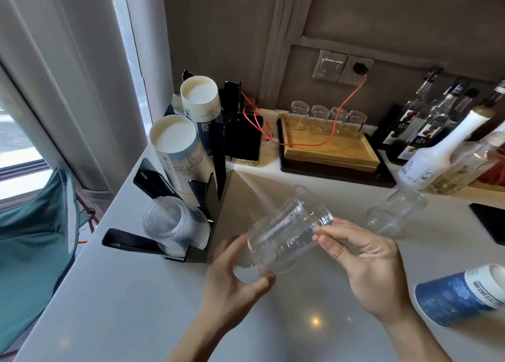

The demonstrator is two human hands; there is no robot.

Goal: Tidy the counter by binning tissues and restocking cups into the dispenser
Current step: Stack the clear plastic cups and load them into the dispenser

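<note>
Both hands hold clear plastic cups [289, 233] above the counter, tilted on their side. My left hand [235, 282] grips the base end from below. My right hand [363, 263] pinches the rim end with thumb and fingers. To the left stands the black cup dispenser [196, 194] with a stack of clear cups [172, 222] in its near slot and two stacks of white-and-blue paper cups [177, 148] behind. Another clear cup [396, 214] lies on its side to the right. A blue paper cup [461, 293] lies on its side at the right edge.
A wooden tray [328, 148] with several upturned glasses sits at the back. Syrup bottles [442, 148] crowd the back right. A phone [248, 140] on an orange cable leans by the dispenser. A dark flat object [492, 222] lies far right. The counter drops off at left.
</note>
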